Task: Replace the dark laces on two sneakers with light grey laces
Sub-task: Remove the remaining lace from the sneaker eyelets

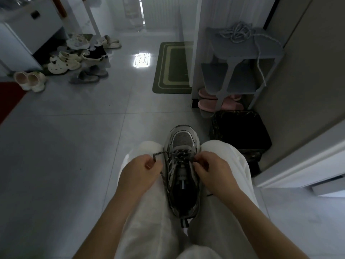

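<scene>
While seated with knees together, head view: sneaker (182, 176) wedged between thighs in white trousers (149, 212), toe pointing away, heel tab toward the body; grey and silver upper, dark inside; dark lace (180, 155) threaded across the eyelets over the tongue.

Left hand (138, 171) curled, pinching a free run of the dark lace just left of the sneaker; that run looping out from the left eyelet row, through the fingers, then trailing down along the sneaker's left side. Right hand (214, 169) curled too, fingertips gripping the dark lace at the right eyelet row, touching the sneaker's edge.

Light grey laces (235, 33) in a loose tangle on the top shelf of a grey shoe rack (268, 51) at far right, well apart from the sneaker; one strand hanging down the rack's side. Pink slippers (207, 104) on the floor under the rack; dark bag (240, 129) between rack and right knee. Green mat (172, 68) ahead on the tiled floor (74, 137); heap of pale clogs and slippers (63, 62) far left, one black high-top among them.
</scene>
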The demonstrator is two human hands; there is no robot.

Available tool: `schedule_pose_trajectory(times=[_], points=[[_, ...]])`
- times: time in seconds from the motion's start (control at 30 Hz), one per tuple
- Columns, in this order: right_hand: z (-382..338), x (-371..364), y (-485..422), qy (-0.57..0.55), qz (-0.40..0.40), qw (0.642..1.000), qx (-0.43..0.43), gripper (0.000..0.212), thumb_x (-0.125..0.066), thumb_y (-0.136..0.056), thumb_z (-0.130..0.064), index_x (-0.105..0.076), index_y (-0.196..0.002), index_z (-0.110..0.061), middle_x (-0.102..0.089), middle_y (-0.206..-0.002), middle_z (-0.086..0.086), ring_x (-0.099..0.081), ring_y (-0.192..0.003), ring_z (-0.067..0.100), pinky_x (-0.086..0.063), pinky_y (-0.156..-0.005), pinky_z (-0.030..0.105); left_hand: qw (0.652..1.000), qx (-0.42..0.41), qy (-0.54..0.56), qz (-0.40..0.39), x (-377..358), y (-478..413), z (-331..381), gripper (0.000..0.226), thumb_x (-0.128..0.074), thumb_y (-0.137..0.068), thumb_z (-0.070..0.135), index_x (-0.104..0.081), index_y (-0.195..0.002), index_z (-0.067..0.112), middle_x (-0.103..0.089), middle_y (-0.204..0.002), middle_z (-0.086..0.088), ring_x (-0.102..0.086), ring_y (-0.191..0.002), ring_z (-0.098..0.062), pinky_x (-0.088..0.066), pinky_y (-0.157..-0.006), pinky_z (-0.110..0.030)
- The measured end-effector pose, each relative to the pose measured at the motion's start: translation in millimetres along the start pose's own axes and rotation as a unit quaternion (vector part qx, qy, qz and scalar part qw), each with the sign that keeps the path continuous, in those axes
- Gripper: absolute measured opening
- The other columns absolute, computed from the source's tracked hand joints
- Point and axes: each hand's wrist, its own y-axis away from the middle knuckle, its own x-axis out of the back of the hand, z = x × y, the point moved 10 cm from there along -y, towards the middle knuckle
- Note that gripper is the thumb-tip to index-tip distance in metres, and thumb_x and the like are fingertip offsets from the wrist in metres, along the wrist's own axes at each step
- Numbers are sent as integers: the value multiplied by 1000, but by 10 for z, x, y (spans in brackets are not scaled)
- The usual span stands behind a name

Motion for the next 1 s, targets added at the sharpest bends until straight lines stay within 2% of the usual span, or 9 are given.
schedule_pose_trajectory(times=[0.07,0.13,0.23,0.3,0.37,0.47,0.6,0.8,1.0], points=[[-108,57,6,14,14,999,47,4,-64,-82,-24,-64,-83,-20,-60,-79,-6,-55,-72,9,-48,-69,28,997,12,28,70,163,26,-9,21,-59,-84,42,-53,-93,24,-54,-88,11,-56,-74,-7,-39,-61,-26],[-286,76,80,10,6,993,117,13,-62,-79,-30,-62,-70,-19,-58,-75,-7,-54,-70,8,-46,-66,26,991,-22,73,110,235,30,36,30,-60,-86,34,-50,-112,22,-50,-105,8,-54,-88,-10,-41,-69,-24],[-435,1,222,-36,-68,983,167,38,-52,-86,-40,-64,-59,-16,-62,-69,-6,-57,-64,7,-46,-63,25,979,-164,81,89,169,62,382,16,-55,-88,27,-61,-103,22,-54,-104,8,-53,-95,-8,-45,-77,-22],[-303,109,147,-54,-24,991,116,43,-52,-89,-41,-64,-54,-17,-62,-68,-8,-59,-62,7,-46,-62,25,975,-208,64,46,7,90,529,15,-54,-85,28,-66,-92,22,-56,-96,10,-54,-94,-10,-43,-80,-18],[-112,202,23,-18,19,999,47,32,-57,-89,-35,-64,-61,-20,-62,-69,-7,-57,-64,7,-45,-64,27,973,-226,40,16,-159,113,600,14,-57,-84,27,-68,-92,24,-58,-96,10,-54,-94,-11,-41,-83,-17],[-6,60,-99,22,-32,999,1,9,-63,-86,-31,-68,-86,-23,-67,-81,-6,-60,-77,9,-48,-72,26,975,-223,4,-3,-312,134,632,15,-63,-84,26,-68,-98,24,-60,-100,8,-53,-96,-12,-45,-86,-27],[-55,-109,-160,31,-54,998,1,10,-65,-85,-31,-63,-87,-21,-61,-89,-2,-57,-83,14,-45,-75,27,982,-188,-22,5,-293,117,605,19,-67,-80,35,-65,-96,26,-58,-90,11,-51,-91,-12,-44,-77,-27],[-258,-65,-156,50,-29,997,57,13,-52,-94,-21,-54,-92,-9,-60,-87,8,-57,-79,27,-44,-69,36,985,-152,-71,-41,-503,255,459,55,-69,-74,41,-43,-120,25,-47,-113,5,-46,-104,-13,-43,-87,-29],[-186,-58,-340,1,-72,997,28,9,-53,-93,-19,-52,-84,-15,-53,-69,-6,-48,-66,12,-33,-62,24,985,-140,-99,6,-382,206,422,17,-45,-93,34,-51,-89,18,-62,-84,2,-60,-74,-19,-45,-66,-32]])
